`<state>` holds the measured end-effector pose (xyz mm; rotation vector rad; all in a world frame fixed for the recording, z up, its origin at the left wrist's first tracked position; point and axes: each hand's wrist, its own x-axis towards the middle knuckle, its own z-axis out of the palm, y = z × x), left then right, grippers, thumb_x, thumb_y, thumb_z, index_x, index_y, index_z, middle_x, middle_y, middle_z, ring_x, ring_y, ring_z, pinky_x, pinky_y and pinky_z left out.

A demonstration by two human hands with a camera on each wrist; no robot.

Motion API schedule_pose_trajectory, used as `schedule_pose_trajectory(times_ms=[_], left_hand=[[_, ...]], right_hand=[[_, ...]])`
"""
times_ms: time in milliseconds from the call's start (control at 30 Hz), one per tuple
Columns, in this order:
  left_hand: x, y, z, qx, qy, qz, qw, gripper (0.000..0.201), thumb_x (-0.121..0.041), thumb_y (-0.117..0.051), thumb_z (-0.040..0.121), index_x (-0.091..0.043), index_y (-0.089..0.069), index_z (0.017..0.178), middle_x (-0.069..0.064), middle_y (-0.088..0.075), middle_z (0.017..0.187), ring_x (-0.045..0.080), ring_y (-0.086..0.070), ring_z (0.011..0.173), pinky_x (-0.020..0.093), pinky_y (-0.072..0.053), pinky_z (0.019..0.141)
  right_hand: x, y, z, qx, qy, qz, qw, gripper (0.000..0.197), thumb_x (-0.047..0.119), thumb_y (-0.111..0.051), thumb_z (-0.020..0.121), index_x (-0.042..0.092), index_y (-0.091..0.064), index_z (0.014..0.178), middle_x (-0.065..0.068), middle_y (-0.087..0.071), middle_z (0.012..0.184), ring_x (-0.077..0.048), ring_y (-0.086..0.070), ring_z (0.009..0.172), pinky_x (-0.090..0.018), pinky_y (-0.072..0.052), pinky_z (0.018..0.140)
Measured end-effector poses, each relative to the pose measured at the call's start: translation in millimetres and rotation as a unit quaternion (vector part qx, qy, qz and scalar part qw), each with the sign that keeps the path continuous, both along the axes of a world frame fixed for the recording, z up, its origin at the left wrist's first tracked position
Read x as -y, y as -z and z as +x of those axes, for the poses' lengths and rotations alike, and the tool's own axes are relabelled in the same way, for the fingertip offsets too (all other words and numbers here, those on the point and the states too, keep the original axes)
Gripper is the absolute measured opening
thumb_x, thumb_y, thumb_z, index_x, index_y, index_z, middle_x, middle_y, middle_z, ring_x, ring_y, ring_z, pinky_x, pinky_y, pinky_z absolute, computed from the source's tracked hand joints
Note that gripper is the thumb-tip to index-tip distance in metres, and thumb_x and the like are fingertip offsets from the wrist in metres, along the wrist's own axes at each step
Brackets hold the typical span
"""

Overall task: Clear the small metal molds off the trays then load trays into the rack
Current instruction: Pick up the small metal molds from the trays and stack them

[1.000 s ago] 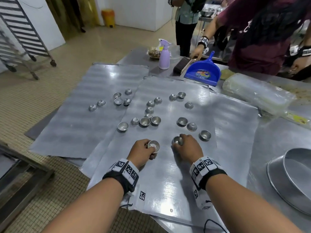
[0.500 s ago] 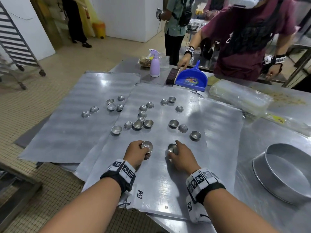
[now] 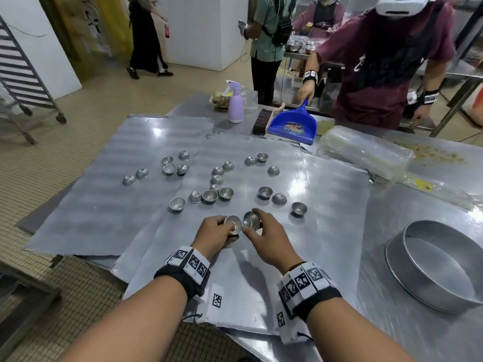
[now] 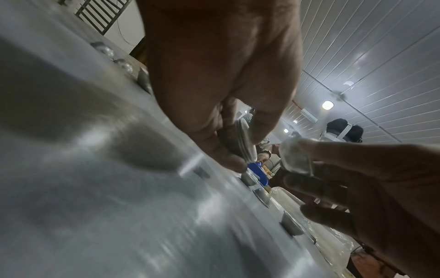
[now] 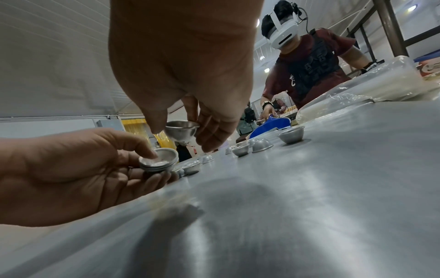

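My left hand (image 3: 218,232) grips a small stack of nested metal molds (image 3: 233,224) (image 5: 159,159), thumb inside the top one. My right hand (image 3: 264,233) pinches a single mold (image 3: 251,220) (image 5: 182,131) lifted just above the middle tray (image 3: 261,270), right beside the stack. Several more small molds (image 3: 265,192) lie scattered on the middle tray and on the left tray (image 3: 99,205). A third tray (image 3: 337,205) lies under the middle one at the right. The stack shows edge-on in the left wrist view (image 4: 243,143), with the single mold (image 4: 295,156) held near it.
A round metal cake pan (image 3: 439,265) sits at the right on the steel table. A blue dustpan (image 3: 294,124), a brush, a purple spray bottle (image 3: 235,103) and a plastic-wrapped pack (image 3: 366,155) stand at the back. A person in maroon (image 3: 386,64) works opposite. The rack (image 3: 23,74) stands far left.
My right hand has picked its mold up off the tray and brought it left beside the stack in my left hand. The head view has tilted up.
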<state>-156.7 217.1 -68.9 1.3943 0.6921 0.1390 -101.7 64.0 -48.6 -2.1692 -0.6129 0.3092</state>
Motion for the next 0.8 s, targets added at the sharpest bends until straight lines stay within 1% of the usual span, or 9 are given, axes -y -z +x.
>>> schedule_pose_trajectory(times_ms=[167,200,300,367,467,567,667,733,800], left_hand=[[11.9,-14.5,0.8,0.012,-0.007,-0.084,0.996,0.02,-0.003,-0.049,0.09,0.001,-0.067,0.084,0.02,-0.068,0.082,0.03,-0.069,0.08,0.027,-0.055,0.056],[13.1,-16.5,2.1,0.017,-0.009,-0.104,0.994,0.022,-0.004,-0.047,0.091,0.003,-0.067,0.086,0.021,-0.07,0.084,0.031,-0.07,0.082,0.03,-0.056,0.058],[17.1,-19.1,7.0,0.037,0.0,-0.142,0.989,0.028,-0.006,-0.043,0.093,0.005,-0.068,0.09,0.023,-0.073,0.086,0.031,-0.071,0.084,0.045,-0.06,0.08],[19.2,-17.8,10.0,0.036,0.006,-0.139,0.99,0.029,-0.009,-0.043,0.094,0.006,-0.068,0.09,0.022,-0.073,0.084,0.032,-0.07,0.085,0.049,-0.059,0.087],[20.2,-15.7,12.6,0.03,0.007,-0.137,0.99,0.031,-0.011,-0.042,0.096,0.004,-0.068,0.09,0.021,-0.072,0.083,0.029,-0.07,0.081,0.044,-0.059,0.079],[21.1,-12.2,16.7,0.025,-0.005,-0.141,0.99,0.03,-0.012,-0.043,0.096,0.002,-0.066,0.086,0.019,-0.069,0.078,0.026,-0.067,0.071,0.039,-0.057,0.07],[19.5,-3.1,22.6,0.011,-0.04,-0.161,0.986,0.022,-0.016,-0.05,0.095,0.001,-0.063,0.089,0.019,-0.07,0.082,0.033,-0.07,0.082,0.045,-0.061,0.077],[17.2,2.5,24.4,-0.004,-0.04,-0.157,0.987,0.019,-0.019,-0.067,0.083,-0.002,-0.068,0.091,0.023,-0.069,0.093,0.04,-0.07,0.095,0.052,-0.059,0.086],[17.2,7.1,25.8,-0.013,-0.019,-0.119,0.993,0.017,-0.016,-0.076,0.072,-0.005,-0.074,0.085,0.026,-0.069,0.096,0.04,-0.071,0.094,0.054,-0.057,0.09]], right_hand=[[-0.3,-3.1,-0.3,-0.012,-0.006,0.014,1.0,0.06,0.035,-0.065,0.094,0.018,-0.044,0.147,0.0,-0.056,0.141,-0.014,-0.052,0.126,-0.024,-0.039,0.101],[0.5,-3.0,-0.7,-0.016,-0.01,0.014,1.0,0.06,0.034,-0.066,0.093,0.019,-0.044,0.147,0.0,-0.057,0.14,-0.014,-0.052,0.125,-0.024,-0.039,0.101],[2.6,-2.0,-1.2,-0.021,-0.01,0.014,1.0,0.061,0.032,-0.068,0.092,0.021,-0.045,0.148,0.001,-0.06,0.138,-0.013,-0.055,0.124,-0.023,-0.041,0.099],[2.9,-1.7,0.1,-0.019,-0.004,0.016,1.0,0.062,0.033,-0.07,0.091,0.023,-0.046,0.147,0.001,-0.061,0.136,-0.013,-0.056,0.122,-0.022,-0.041,0.097],[5.0,-0.9,3.5,-0.017,-0.002,0.011,1.0,0.064,0.035,-0.071,0.09,0.024,-0.046,0.147,0.001,-0.061,0.137,-0.013,-0.055,0.124,-0.023,-0.041,0.099],[10.2,3.5,5.8,-0.035,-0.006,0.012,0.999,0.071,0.041,-0.072,0.088,0.025,-0.042,0.15,0.003,-0.056,0.143,-0.012,-0.051,0.13,-0.03,-0.041,0.107],[20.5,5.2,11.4,-0.06,0.017,0.031,0.998,0.069,0.044,-0.07,0.089,0.028,-0.042,0.15,0.009,-0.051,0.146,-0.009,-0.053,0.126,-0.029,-0.044,0.103],[31.4,5.7,22.8,-0.043,0.057,0.018,0.997,0.058,0.04,-0.066,0.092,0.025,-0.049,0.145,0.006,-0.054,0.143,-0.012,-0.056,0.121,-0.031,-0.046,0.101],[44.0,6.5,38.9,-0.021,0.095,-0.016,0.995,0.046,0.036,-0.063,0.094,0.023,-0.056,0.137,0.0,-0.059,0.137,-0.017,-0.059,0.119,-0.035,-0.047,0.1]])
